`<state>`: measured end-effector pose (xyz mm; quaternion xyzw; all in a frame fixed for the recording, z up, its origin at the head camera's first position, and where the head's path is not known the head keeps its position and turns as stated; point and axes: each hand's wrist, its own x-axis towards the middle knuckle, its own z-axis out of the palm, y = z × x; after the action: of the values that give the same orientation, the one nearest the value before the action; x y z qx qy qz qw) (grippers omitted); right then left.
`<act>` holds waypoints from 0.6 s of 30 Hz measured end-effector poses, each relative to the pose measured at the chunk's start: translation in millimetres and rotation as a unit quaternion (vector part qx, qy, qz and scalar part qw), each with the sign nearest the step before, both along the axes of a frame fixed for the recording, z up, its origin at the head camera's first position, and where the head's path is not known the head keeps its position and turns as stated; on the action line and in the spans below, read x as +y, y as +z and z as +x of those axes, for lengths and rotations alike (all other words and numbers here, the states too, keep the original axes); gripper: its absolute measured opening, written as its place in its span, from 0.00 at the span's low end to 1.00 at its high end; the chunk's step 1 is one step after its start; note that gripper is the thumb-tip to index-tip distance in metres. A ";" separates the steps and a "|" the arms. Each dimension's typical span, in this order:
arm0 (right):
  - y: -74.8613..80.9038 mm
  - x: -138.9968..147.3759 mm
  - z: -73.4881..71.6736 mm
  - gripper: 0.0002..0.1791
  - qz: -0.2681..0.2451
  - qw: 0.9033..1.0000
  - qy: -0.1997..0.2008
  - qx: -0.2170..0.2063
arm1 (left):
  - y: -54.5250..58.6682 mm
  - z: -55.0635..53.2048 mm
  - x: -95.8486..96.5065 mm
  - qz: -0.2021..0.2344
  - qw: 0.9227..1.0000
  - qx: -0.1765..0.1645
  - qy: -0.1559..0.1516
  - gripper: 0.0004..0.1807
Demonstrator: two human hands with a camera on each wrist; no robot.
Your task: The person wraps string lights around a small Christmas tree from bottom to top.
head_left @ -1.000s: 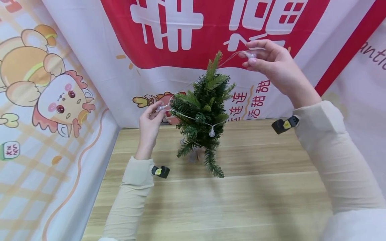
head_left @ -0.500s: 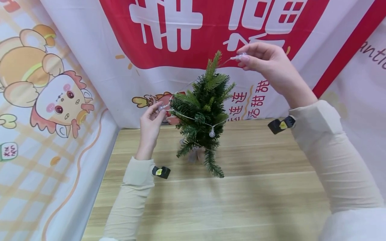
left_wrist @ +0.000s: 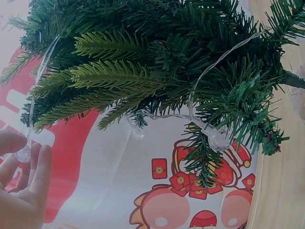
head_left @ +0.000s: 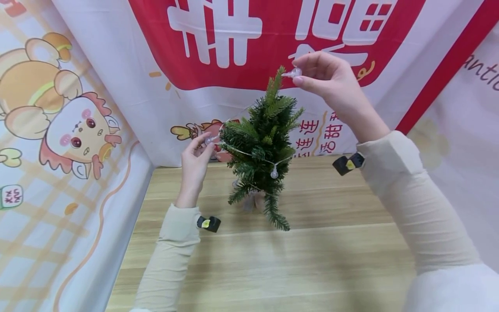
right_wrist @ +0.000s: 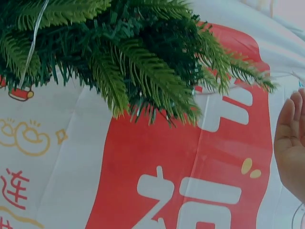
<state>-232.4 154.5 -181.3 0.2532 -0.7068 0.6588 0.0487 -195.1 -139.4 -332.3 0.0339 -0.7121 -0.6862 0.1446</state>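
Observation:
A small artificial Christmas tree (head_left: 269,130) stands upright on the table, wound with a clear string of lights (head_left: 241,150). Left of its branches, my left hand (head_left: 193,167) pinches one clear bulb (head_left: 209,140) between thumb and fingers; the left wrist view shows this bulb (left_wrist: 23,154) and its taut wire too. Up beside the treetop, my right hand (head_left: 329,76) pinches another bulb (head_left: 296,72) of the string. A further bulb (head_left: 274,172) hangs at the front of the tree. In the right wrist view only part of the right hand (right_wrist: 291,143) shows, at the edge.
The light wood-grain table (head_left: 312,251) meets a red and white printed cloth (head_left: 218,78) close behind the tree. Another printed cloth (head_left: 78,130) stands along the left side. Each wrist carries a black camera mount (head_left: 348,164).
My right hand has moved left with its bulb, close up to the treetop. The left hand has stayed nearly still with its bulb.

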 end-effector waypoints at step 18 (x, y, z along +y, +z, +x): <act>9.9 -29.9 -26.5 0.19 0.037 0.997 -0.050 -0.054 | -3.0 -0.4 -3.1 -0.020 1.000 -0.009 -0.001 0.20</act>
<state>-258.9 124.6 -171.4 0.1833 -0.7437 0.6421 0.0335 -195.5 -142.5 -335.3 0.0361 -0.7267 -0.6719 0.1383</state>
